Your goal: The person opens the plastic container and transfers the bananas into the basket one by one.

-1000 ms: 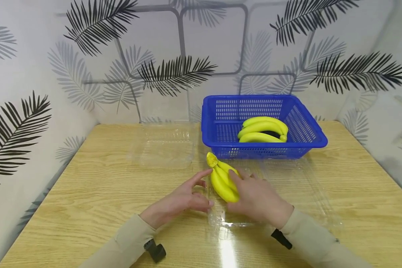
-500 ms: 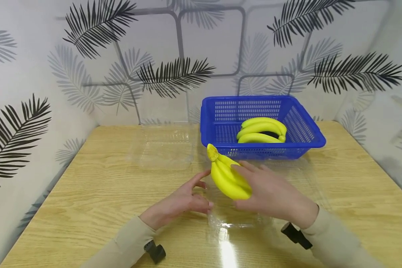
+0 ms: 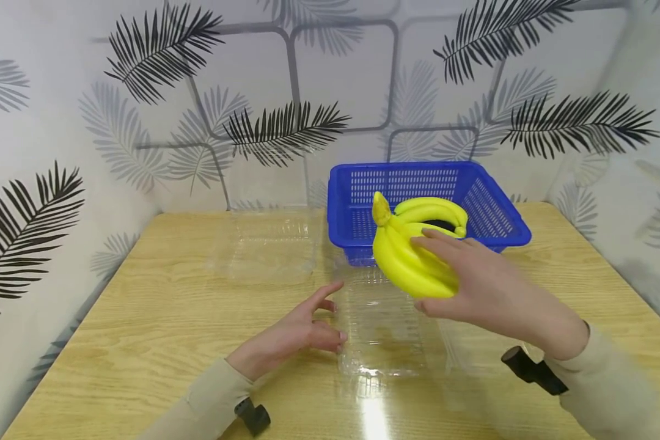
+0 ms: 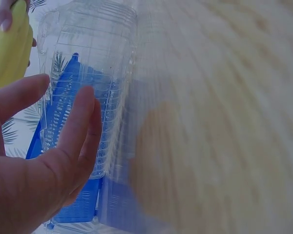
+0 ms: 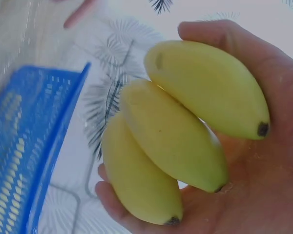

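My right hand grips a bunch of yellow bananas in the air, stem pointing up and left. In the right wrist view the fingers curl round the bunch, whose dark tips face the palm. Below and to the left lies a clear plastic clamshell box, its transparent lid spread to the right. At the box's left wall my left hand has thumb and fingers spread apart, fingertips right at the wall. The left wrist view shows this hand in front of the see-through box.
A blue plastic basket stands behind the box, with another bunch of bananas inside. Further left, a second clear plastic container sits near the back edge of the wooden table. A leaf-patterned wall covering rises behind.
My right hand has lifted the bananas out of the clear box and carried them up and right, in front of the basket. My left hand has hardly moved.
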A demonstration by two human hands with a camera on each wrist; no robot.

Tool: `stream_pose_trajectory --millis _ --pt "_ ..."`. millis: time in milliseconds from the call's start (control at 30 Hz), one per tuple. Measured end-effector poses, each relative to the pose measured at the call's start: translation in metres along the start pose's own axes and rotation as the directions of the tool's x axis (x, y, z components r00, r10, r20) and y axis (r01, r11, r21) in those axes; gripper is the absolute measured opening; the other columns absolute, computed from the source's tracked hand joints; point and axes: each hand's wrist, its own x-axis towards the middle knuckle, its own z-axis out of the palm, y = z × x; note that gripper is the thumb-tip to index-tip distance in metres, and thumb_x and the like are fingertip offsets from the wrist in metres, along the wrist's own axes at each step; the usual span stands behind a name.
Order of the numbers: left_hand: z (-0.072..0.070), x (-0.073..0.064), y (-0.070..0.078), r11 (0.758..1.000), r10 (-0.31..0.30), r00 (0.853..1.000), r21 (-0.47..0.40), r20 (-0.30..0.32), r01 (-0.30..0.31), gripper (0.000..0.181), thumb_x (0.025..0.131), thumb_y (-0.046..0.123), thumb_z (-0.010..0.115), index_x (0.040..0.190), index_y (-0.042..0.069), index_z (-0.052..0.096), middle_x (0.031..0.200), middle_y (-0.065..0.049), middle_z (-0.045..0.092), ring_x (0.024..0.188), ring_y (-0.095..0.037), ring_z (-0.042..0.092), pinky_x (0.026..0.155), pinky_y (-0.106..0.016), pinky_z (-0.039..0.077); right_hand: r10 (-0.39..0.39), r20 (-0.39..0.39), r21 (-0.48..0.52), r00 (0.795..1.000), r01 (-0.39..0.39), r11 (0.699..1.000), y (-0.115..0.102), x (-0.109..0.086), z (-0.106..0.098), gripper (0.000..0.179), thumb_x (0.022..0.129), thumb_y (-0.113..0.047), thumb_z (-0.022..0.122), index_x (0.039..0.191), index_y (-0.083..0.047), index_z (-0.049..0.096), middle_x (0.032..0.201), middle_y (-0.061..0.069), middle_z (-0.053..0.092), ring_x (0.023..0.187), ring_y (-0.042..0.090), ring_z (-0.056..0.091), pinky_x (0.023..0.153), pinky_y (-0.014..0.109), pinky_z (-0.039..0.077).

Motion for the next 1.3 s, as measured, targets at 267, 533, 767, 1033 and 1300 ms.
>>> stream_pose_trajectory --millis 267,533,767,1033,1300 --pt "-0.001 0.001 -0.002 1.000 0.009 1.000 0.000 -0.009 -0.009 0.093 0.085 0.004 0.072 0.157 0.027 0.019 0.143 -0.021 0.029 0.087 -0.025 0.068 0.088 -0.039 0.053 0.040 -0.006 -0.038 0.999 -0.041 0.998 0.033 0.035 -0.016 0.081 0.083 -0.052 0.072 0.146 -0.008 0.045 0.147 0.015 0.045 0.098 0.034 0.050 0.068 0.038 0.037" --pt "0.000 0.001 -0.004 1.000 0.012 1.000 -0.012 -0.007 -0.013 0.094 0.084 0.003 0.073 0.158 0.026 0.019 0.142 -0.022 0.029 0.087 -0.026 0.068 0.088 -0.041 0.054 0.071 0.011 0.005 0.997 -0.071 0.997 0.085 0.082 -0.013 0.085 0.082 -0.053 0.073 0.147 -0.006 0.043 0.152 0.018 0.037 0.118 0.038 0.048 0.088 0.052 0.042" --pt "0.001 0.001 -0.004 1.000 0.013 1.000 -0.011 -0.001 -0.013 0.093 0.084 0.005 0.074 0.158 0.025 0.020 0.141 -0.021 0.029 0.086 -0.024 0.068 0.088 -0.039 0.053 0.134 0.089 0.081 0.987 -0.141 0.987 0.114 0.112 -0.004 0.088 0.082 -0.053 0.074 0.148 -0.006 0.040 0.140 0.017 0.048 0.106 0.032 0.051 0.088 0.050 0.043" --pt "-0.002 0.000 -0.006 1.000 0.018 1.000 -0.023 0.000 -0.018 0.093 0.084 0.004 0.074 0.157 0.025 0.020 0.141 -0.021 0.028 0.088 -0.026 0.068 0.088 -0.041 0.053 0.125 0.162 0.067 0.979 -0.137 0.988 0.128 0.140 0.019 0.083 0.083 -0.039 0.077 0.148 -0.003 0.040 0.138 0.020 0.050 0.101 0.032 0.049 0.085 0.048 0.042" --pt "-0.003 -0.001 -0.005 0.999 0.021 1.000 -0.029 0.001 -0.021 0.093 0.084 0.003 0.073 0.158 0.026 0.020 0.139 -0.021 0.029 0.088 -0.027 0.067 0.087 -0.042 0.054 0.060 0.199 0.040 0.978 -0.069 0.997 0.133 0.151 0.033 0.081 0.082 -0.035 0.078 0.145 0.001 0.042 0.136 0.022 0.052 0.103 0.032 0.051 0.091 0.049 0.041"
